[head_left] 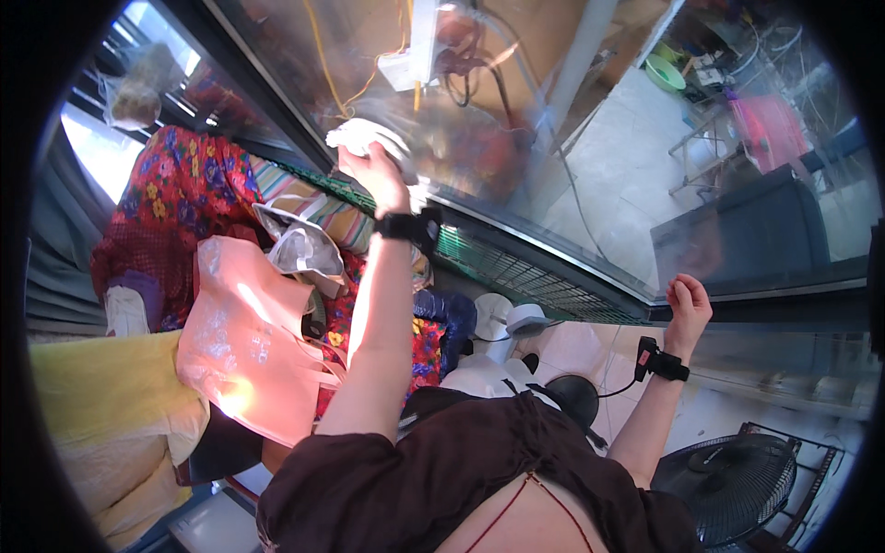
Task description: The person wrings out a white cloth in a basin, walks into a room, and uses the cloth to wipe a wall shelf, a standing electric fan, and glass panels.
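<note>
My left hand (377,173) grips a folded white cloth (373,135) pressed flat against a large glass pane (477,148), close to its dark upright frame (266,76). Lower right, my right hand (688,304) hovers by the pane's bottom frame (588,276), fingers curled together; I see nothing in it. Whether it touches the frame I cannot tell. Both wrists wear black bands. Green mesh (484,259) runs along below the glass.
Left of my arm lie a pink bag (249,332), a clear-and-white pouch (304,245) and floral fabric (197,173). A yellow cover (104,387) is at far left. A black fan (726,484) stands lower right. White round-headed objects (494,314) sit below the mesh.
</note>
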The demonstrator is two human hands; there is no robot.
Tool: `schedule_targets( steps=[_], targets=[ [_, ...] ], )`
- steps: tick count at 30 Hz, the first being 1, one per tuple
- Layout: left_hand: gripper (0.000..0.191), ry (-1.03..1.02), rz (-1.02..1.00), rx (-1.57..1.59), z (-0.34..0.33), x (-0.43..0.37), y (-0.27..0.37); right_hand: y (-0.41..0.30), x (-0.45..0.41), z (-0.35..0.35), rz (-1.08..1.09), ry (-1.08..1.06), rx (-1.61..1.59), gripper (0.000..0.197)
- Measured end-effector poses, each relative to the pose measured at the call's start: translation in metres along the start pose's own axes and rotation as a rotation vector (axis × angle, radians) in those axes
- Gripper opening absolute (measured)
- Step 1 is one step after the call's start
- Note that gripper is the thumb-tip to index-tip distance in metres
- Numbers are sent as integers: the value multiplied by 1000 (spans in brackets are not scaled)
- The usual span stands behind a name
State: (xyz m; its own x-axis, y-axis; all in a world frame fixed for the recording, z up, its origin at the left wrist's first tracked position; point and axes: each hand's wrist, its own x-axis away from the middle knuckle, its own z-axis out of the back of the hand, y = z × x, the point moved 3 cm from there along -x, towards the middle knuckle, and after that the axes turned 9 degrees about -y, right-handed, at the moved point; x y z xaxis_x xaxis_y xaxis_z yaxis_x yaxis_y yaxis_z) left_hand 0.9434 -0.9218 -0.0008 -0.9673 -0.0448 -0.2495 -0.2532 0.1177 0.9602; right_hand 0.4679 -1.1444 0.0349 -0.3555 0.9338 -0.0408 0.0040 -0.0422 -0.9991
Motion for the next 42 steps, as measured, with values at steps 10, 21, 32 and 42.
schedule_targets(
  steps=[10, 21, 32, 42],
  targets=[
    [45, -573, -837, -353, -77, 219, 67, 8, -1, -3, -60, -36, -86, 13],
    [57, -281, -686, -146, -63, 95, 116, 36, 10, 35, -251, -23, -91, 17],
    [49, -367, -940, -200, -128, 205, 154, 40, 6, 34, -264, -65, -115, 17],
    [46, -826, -1116, -76, -142, 236, 169, 33, -1, 28, -262, -96, -129, 17]
  ],
)
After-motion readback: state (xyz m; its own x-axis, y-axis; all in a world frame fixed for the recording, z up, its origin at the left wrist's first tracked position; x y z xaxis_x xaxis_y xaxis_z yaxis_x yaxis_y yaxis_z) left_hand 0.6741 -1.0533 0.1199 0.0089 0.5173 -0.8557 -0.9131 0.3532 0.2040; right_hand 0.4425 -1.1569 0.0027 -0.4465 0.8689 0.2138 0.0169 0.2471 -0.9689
